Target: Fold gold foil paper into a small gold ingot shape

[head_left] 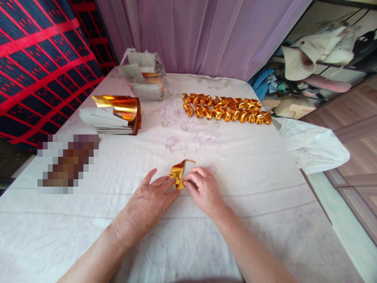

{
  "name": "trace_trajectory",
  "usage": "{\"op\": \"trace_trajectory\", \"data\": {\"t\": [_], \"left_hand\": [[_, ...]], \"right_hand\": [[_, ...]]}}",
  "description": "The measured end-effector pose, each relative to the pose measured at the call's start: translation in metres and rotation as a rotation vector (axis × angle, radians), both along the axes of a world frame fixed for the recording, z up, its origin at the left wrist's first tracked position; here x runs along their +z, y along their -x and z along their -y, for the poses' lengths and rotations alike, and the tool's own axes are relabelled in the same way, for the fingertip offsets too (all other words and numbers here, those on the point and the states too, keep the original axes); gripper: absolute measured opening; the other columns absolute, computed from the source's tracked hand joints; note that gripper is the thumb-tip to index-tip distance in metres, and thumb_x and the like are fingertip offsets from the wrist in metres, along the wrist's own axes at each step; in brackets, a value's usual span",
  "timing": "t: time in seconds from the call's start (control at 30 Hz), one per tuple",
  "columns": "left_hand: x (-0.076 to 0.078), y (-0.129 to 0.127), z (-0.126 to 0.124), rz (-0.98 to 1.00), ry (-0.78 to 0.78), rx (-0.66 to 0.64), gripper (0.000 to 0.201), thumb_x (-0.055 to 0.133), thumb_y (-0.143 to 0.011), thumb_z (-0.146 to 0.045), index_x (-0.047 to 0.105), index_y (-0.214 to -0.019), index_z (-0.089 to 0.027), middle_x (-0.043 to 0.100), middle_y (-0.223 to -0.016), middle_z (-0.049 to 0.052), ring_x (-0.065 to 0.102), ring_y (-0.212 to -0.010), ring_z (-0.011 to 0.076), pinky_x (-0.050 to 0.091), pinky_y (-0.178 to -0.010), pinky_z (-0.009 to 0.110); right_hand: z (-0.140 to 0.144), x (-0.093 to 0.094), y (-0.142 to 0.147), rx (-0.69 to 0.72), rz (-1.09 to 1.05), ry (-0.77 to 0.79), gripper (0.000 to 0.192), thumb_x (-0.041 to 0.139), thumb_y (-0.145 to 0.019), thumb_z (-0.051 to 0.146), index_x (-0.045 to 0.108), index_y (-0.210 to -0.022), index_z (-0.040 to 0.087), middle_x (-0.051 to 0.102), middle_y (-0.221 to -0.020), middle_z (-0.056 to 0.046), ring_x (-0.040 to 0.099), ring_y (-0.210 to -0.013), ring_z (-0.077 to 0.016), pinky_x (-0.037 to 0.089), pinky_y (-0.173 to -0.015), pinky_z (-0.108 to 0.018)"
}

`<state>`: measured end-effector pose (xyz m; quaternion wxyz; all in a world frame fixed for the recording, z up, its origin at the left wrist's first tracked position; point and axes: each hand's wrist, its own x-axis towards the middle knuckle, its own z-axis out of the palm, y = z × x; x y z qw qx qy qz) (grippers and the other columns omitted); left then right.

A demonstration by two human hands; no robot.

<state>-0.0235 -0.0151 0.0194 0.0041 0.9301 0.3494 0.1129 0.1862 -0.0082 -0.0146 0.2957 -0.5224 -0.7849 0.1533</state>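
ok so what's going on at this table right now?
A person is folding a gold foil paper sheet flat on the white floral tablecloth. The left hand presses its near edge while the right hand pinches the fold beside it. Two rows of finished folded gold pieces lie farther back on the right. A stack of unfolded gold sheets sits back left, with a plastic bag of more paper behind it.
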Motion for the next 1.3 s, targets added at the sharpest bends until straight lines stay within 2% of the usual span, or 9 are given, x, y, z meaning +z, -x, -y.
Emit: {"op": "trace_trajectory", "data": {"t": [0.17, 0.3, 0.4, 0.57, 0.73, 1.03, 1.3], "left_hand": [[0.0007, 0.0009, 0.0006, 0.007, 0.000, 0.001, 0.013, 0.060, -0.090, -0.020, 0.069, -0.097, -0.027, 0.071, -0.116, 0.002, 0.065, -0.107, 0.0213, 0.036, -0.110, 0.050], [0.0010, 0.0007, 0.0004, 0.007, 0.015, 0.004, 0.013, 0.059, -0.092, -0.020, 0.069, -0.097, -0.027, 0.070, -0.117, 0.002, 0.065, -0.107, 0.0207, 0.033, -0.112, 0.051], [0.0019, 0.0000, 0.0004, 0.001, 0.023, 0.012, 0.014, 0.059, -0.092, -0.021, 0.070, -0.098, -0.027, 0.071, -0.116, 0.002, 0.065, -0.108, 0.0204, 0.032, -0.113, 0.050], [0.0014, 0.0004, 0.0009, -0.012, 0.039, 0.020, 0.013, 0.060, -0.092, -0.023, 0.070, -0.099, -0.027, 0.071, -0.116, 0.003, 0.065, -0.109, 0.0209, 0.033, -0.112, 0.049], [-0.0012, 0.0011, 0.0014, 0.009, 0.060, 0.024, 0.008, 0.064, -0.090, -0.024, 0.070, -0.094, -0.028, 0.071, -0.117, 0.002, 0.065, -0.109, 0.0220, 0.035, -0.110, 0.051], [0.0006, 0.0003, 0.0011, 0.018, 0.070, 0.033, 0.008, 0.063, -0.091, -0.025, 0.071, -0.092, -0.028, 0.071, -0.116, 0.002, 0.065, -0.109, 0.0216, 0.036, -0.110, 0.050], [0.0003, 0.0002, 0.0009, 0.031, 0.087, 0.038, 0.013, 0.059, -0.094, -0.025, 0.072, -0.095, -0.028, 0.071, -0.117, 0.001, 0.064, -0.111, 0.0208, 0.034, -0.112, 0.050]], "right_hand": [[-0.0006, -0.0001, -0.0004, 0.002, -0.007, -0.006, 0.010, 0.062, -0.086, 0.013, 0.065, -0.083, 0.022, 0.065, -0.089, -0.003, 0.061, -0.085, -0.0194, 0.046, -0.078, -0.035], [0.0000, 0.0007, -0.0005, 0.009, 0.002, -0.006, 0.009, 0.061, -0.086, 0.014, 0.065, -0.084, 0.022, 0.065, -0.090, -0.004, 0.061, -0.086, -0.0196, 0.047, -0.078, -0.035], [0.0014, 0.0016, 0.0010, -0.003, 0.011, 0.002, 0.004, 0.066, -0.084, 0.019, 0.065, -0.086, 0.022, 0.065, -0.091, -0.004, 0.061, -0.086, -0.0205, 0.047, -0.079, -0.036], [0.0027, 0.0020, 0.0039, -0.044, 0.032, -0.009, 0.012, 0.075, -0.078, 0.024, 0.065, -0.085, 0.023, 0.064, -0.092, -0.005, 0.061, -0.085, -0.0215, 0.048, -0.078, -0.036], [0.0012, 0.0010, 0.0022, -0.011, 0.004, -0.008, 0.007, 0.069, -0.082, 0.016, 0.065, -0.083, 0.022, 0.064, -0.088, -0.003, 0.061, -0.085, -0.0203, 0.047, -0.077, -0.035], [-0.0002, -0.0004, -0.0005, 0.035, -0.020, 0.002, 0.015, 0.055, -0.090, 0.011, 0.066, -0.088, 0.022, 0.065, -0.090, -0.004, 0.061, -0.086, -0.0197, 0.046, -0.079, -0.035], [-0.0003, -0.0061, -0.0026, 0.036, 0.010, -0.015, 0.026, 0.049, -0.085, 0.004, 0.067, -0.093, 0.021, 0.064, -0.093, -0.006, 0.059, -0.088, -0.0212, 0.046, -0.080, -0.036]]}}
